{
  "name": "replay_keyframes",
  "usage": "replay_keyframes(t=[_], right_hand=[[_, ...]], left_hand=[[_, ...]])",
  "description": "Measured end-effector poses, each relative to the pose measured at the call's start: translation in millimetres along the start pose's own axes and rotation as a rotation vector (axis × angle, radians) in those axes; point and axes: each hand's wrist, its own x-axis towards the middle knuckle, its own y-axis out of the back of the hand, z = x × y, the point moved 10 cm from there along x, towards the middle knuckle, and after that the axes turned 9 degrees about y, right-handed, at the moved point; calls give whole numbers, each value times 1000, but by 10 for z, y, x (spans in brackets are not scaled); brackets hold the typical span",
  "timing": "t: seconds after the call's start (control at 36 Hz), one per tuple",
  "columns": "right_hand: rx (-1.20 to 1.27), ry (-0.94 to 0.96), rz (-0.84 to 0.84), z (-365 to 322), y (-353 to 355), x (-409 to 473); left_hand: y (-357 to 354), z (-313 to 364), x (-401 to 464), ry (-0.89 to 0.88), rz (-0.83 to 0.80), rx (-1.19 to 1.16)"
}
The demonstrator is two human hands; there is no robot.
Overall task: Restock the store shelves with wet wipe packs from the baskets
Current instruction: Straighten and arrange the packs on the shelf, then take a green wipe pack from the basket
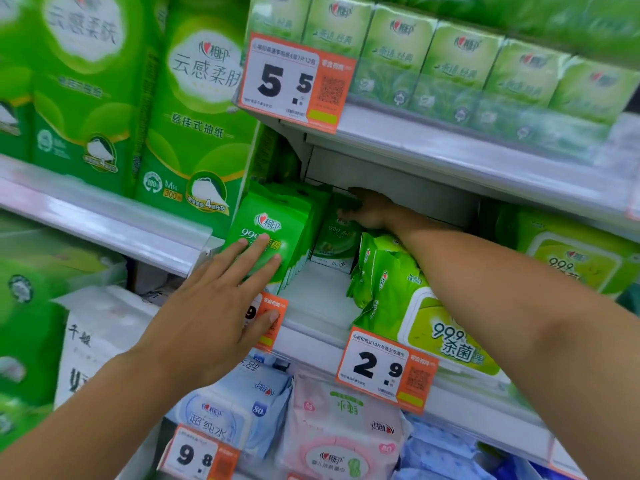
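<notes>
A row of small green wet wipe packs [273, 230] stands upright at the left of the middle shelf [318, 303]. My left hand [221, 306] lies flat against the front pack, fingers straight. My right hand [367, 209] reaches deep into the shelf, just under the shelf above. Its fingers curl over the top of another small green wipe pack [336, 240], which stands further back. Bare shelf floor shows in front of that pack. No basket is in view.
Larger green wipe packs [381, 278] crowd the shelf right of my right arm. Price tags reading 2.9 [381, 368] and 5.5 [294, 81] hang off the shelf edges. Blue [221, 410] and pink [343, 427] packs fill the shelf below. Big tissue packs [194, 109] stand at left.
</notes>
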Motion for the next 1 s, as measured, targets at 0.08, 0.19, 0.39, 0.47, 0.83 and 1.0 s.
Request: replay_keyframes(t=[0.08, 0.19, 0.39, 0.47, 0.83, 1.0], right_hand=[[-76, 58, -186, -223, -33, -109], [-256, 127, -334, -556, -2, -331], [-289, 241, -196, -1171, -13, -1324], [-121, 456, 321, -1691, 191, -2323], [736, -39, -947, -2180, -4294, -5632], [792, -263, -901, -2069, -4734, -5999]], left_hand=[[19, 32, 6, 9, -16, 9], [67, 105, -12, 15, -60, 1], [385, 291, -281, -10, -33, -41], [550, 383, -664, -28, 102, -83], [-1797, -348, -4865, 654, -1305, 103], [-2055, -503, -5117, 950, -1255, 71]])
